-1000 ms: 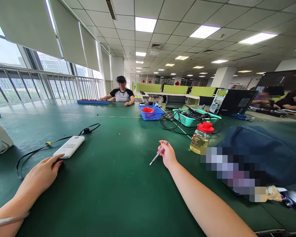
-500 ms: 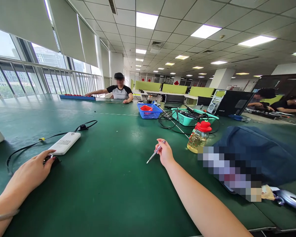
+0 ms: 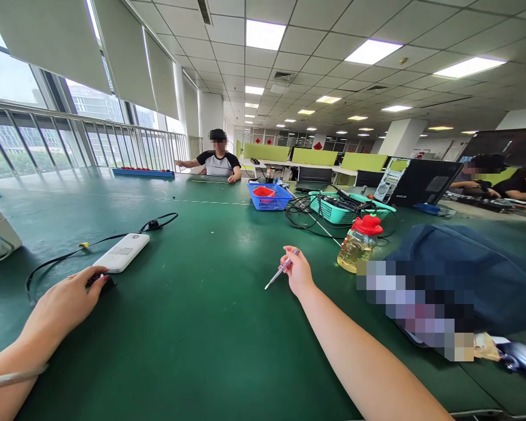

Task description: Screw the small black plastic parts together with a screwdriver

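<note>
My right hand is closed around a thin screwdriver with a clear handle, its tip slanting down to the left just over the table. At the left, my left hand curls over a small black object on the table, its thumb and fingers gripping it. Most of that object is hidden under the fingers. Just beyond the fingertips lies a white power bank, with a black cable running beside it.
The green table stretches ahead. A bottle with a red lid and a dark blue bag stand at the right. Farther off are a blue basket, a green basket of cables and a computer case. Someone sits opposite.
My view has turned slightly left, so everything sits a little farther right. The person opposite has lifted a hand off the long blue tray. Both my hands keep their grips.
</note>
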A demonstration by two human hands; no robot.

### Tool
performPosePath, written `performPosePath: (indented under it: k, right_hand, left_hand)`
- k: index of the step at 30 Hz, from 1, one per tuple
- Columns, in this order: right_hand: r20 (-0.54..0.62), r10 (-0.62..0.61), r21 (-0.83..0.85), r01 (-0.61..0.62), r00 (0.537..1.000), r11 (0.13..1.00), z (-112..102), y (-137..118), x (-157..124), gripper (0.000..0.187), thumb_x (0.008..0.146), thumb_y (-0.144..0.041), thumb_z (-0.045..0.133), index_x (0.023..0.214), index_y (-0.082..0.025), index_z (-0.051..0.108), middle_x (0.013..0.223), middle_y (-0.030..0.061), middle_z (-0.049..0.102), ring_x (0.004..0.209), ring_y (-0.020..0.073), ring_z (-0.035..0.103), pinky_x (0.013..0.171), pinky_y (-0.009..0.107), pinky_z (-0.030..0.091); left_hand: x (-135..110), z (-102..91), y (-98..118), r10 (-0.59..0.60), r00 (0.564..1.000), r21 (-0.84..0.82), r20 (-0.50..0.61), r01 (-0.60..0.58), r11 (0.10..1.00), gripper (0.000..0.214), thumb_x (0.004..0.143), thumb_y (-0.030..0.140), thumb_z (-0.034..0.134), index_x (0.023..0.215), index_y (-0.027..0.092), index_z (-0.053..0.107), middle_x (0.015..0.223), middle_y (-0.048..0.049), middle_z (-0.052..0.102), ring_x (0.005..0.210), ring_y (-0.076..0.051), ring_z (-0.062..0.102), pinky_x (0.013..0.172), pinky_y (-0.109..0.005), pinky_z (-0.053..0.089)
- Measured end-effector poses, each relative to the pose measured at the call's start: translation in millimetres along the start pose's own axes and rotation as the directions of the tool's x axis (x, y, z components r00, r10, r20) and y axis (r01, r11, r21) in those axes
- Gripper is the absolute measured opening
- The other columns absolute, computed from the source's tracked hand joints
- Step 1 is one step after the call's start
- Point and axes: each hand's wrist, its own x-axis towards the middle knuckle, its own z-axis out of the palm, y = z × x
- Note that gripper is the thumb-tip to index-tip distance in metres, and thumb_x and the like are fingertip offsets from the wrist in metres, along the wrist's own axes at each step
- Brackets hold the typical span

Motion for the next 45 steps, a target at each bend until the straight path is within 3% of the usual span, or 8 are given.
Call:
performPosePath:
  k: [19,25,30,35,40,45]
  right_hand:
    - [-0.003,0.013,0.016,-0.013,1.000,1.000,0.6,-1.1,-1.7,0.029,0.062,-0.039,0.072,0.082,-0.023,0.059,0.051,-0.0049,0.056,0.042,0.0101,0.042,0.048,0.026,0.039]
    - [-0.008,0.019,0.020,-0.019,1.000,1.000,1.1,-2.1,-1.8,0.029,0.061,-0.038,0.071,0.083,-0.022,0.059,0.050,-0.0050,0.056,0.043,0.0099,0.043,0.048,0.026,0.038]
    - [-0.005,0.023,0.026,-0.023,1.000,0.999,1.5,-1.9,-1.6,0.028,0.062,-0.038,0.070,0.083,-0.022,0.059,0.050,-0.0050,0.056,0.043,0.0098,0.043,0.048,0.025,0.038]
    - [-0.006,0.023,0.023,-0.023,1.000,0.999,1.0,-1.0,-0.4,0.028,0.063,-0.037,0.070,0.083,-0.022,0.058,0.050,-0.0053,0.056,0.042,0.0096,0.042,0.049,0.026,0.039]
    - [-0.007,0.024,0.014,-0.023,1.000,1.000,0.8,-0.2,0.7,0.027,0.064,-0.037,0.070,0.084,-0.022,0.059,0.050,-0.0055,0.056,0.041,0.0089,0.041,0.050,0.026,0.040]
    - [-0.009,0.024,0.012,-0.024,1.000,1.000,0.6,-0.1,1.0,0.026,0.064,-0.036,0.069,0.084,-0.022,0.059,0.051,-0.0051,0.056,0.042,0.0092,0.042,0.049,0.026,0.039]
  left_hand:
    - [3.4,0.6,-1.6,-0.020,0.988,0.135,0.153,-0.001,0.991,0.054,0.093,0.052,0.028,0.131,0.023,0.052,0.098,-0.0131,0.073,0.085,-0.031,0.068,0.069,-0.033,0.048]
    - [-2.6,-9.3,2.4,-0.039,0.993,0.080,0.116,0.030,0.996,0.056,0.095,0.044,0.019,0.136,0.018,0.045,0.107,-0.0158,0.071,0.090,-0.032,0.068,0.073,-0.036,0.049]
    - [-0.1,-9.3,-10.8,-0.121,0.991,0.043,0.064,0.118,0.992,0.058,0.088,0.035,0.034,0.142,0.013,0.035,0.129,-0.0155,0.061,0.092,-0.030,0.068,0.079,-0.038,0.049]
    - [0.8,-6.6,-16.1,-0.128,0.986,0.083,0.110,0.119,0.989,0.067,0.086,0.043,0.038,0.144,0.010,0.030,0.128,-0.0165,0.062,0.095,-0.030,0.068,0.080,-0.036,0.050]
    - [0.6,-9.5,-10.8,-0.090,0.982,0.117,0.166,0.071,0.991,0.062,0.089,0.040,0.035,0.141,0.008,0.036,0.121,-0.0154,0.066,0.093,-0.030,0.069,0.075,-0.034,0.050]
    - [0.9,-14.2,-10.0,-0.083,0.973,0.193,0.215,0.041,0.980,0.056,0.091,0.041,0.031,0.134,0.010,0.050,0.102,-0.0161,0.073,0.088,-0.029,0.070,0.068,-0.031,0.050]
